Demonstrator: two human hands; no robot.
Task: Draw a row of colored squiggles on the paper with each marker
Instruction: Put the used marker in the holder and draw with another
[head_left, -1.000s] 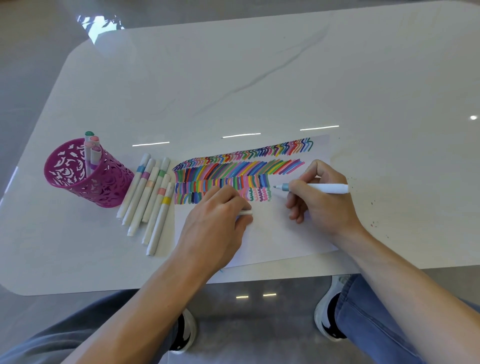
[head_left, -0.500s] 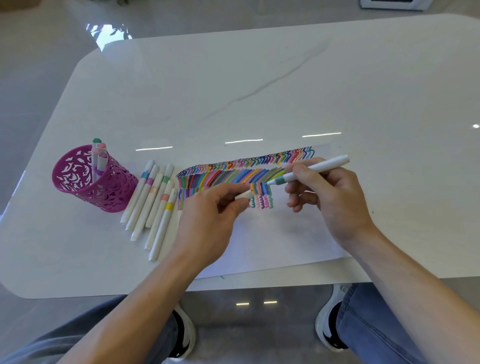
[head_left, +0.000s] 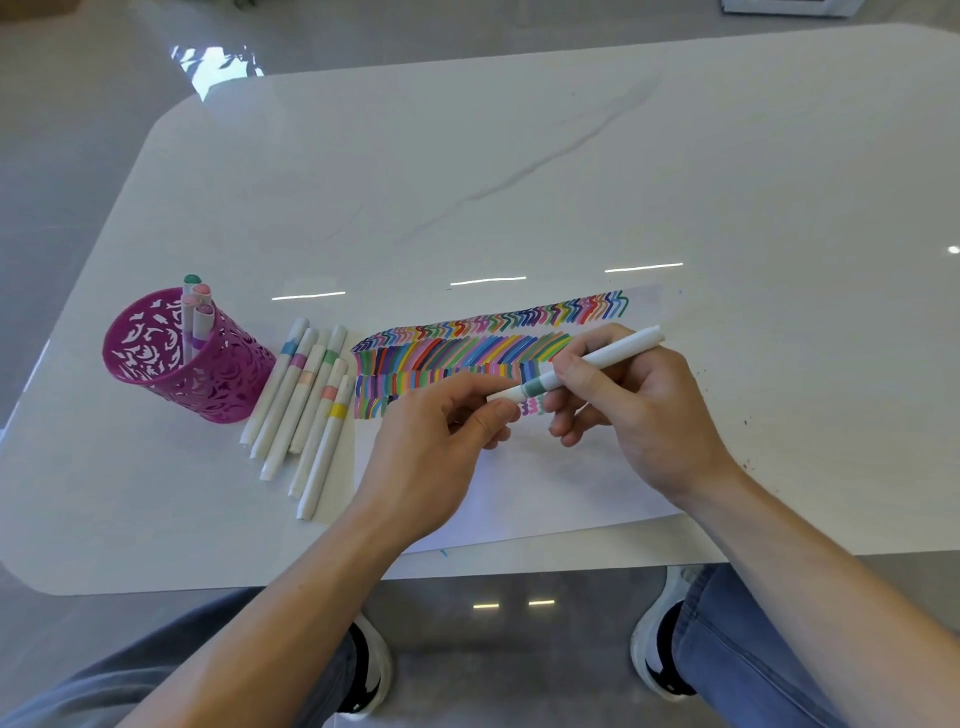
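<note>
Hazard: the cap (head_left: 505, 396) and the marker (head_left: 613, 352) meet in mid-air above the paper (head_left: 545, 493), directly over the newest squiggles (head_left: 531, 408). If the cap goes on off-axis, the tip can slip past its mouth and ink the left fingertips, or a jolt can drop the tip onto the sheet and streak the finished rows. If the cap is only part-seated, it can come loose once the marker is set down; the view does not show whether it is fully home. A sideways swing of the left forearm could also scatter the six loose markers (head_left: 306, 410) lying beside the paper's left edge, near the pink cup (head_left: 171, 358). Position: the right hand (head_left: 644, 415) grips the marker barrel between thumb and curled fingers, just behind the teal band, with the white tail angled up and away to the right. The left hand (head_left: 431, 457) pinches the cap between thumb and forefinger at the marker's front end. Both hands hover above the paper, which lies flat on the white table (head_left: 519, 182), with its lower half unmarked.
</note>
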